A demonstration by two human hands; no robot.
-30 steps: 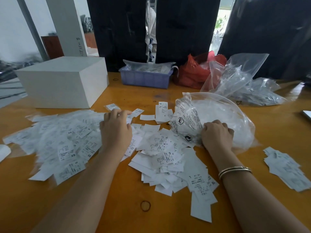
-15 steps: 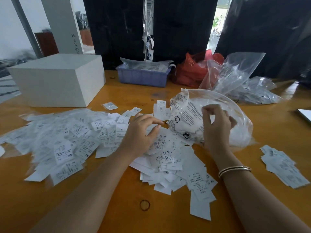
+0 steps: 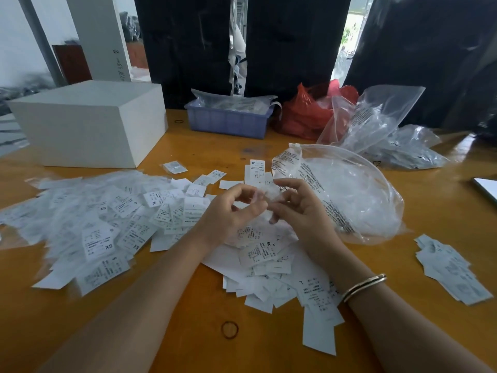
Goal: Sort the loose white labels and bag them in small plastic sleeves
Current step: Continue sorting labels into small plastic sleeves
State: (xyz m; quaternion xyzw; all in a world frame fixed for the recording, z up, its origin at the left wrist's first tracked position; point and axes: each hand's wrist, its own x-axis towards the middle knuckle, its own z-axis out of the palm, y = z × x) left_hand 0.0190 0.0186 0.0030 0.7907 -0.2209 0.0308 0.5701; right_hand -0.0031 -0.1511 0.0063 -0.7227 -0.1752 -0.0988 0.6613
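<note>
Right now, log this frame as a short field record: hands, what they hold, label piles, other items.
left hand: raised over the labels, fingers curled, pinching a small clear plastic sleeve
right hand: pinching the same sleeve
loose labels: heap under the hands
bagged labels: spread at left
sleeve supply bag: large, clear, right of the hands
small label stack: far right
table: orange wood, a rubber band near the front

both hands raised together over the table [image 3: 443, 211]. left hand [image 3: 231, 208] and right hand [image 3: 298, 208] each pinch a small clear plastic sleeve [image 3: 270, 196] between them; detail of the sleeve blurred. loose white labels [image 3: 271, 254] heaped under the hands. bagged labels [image 3: 88, 219] spread at left. large clear bag [image 3: 349, 200] just beside right hand. second label stack [image 3: 451, 267] at far right. rubber band [image 3: 230, 329] near front edge.
</note>
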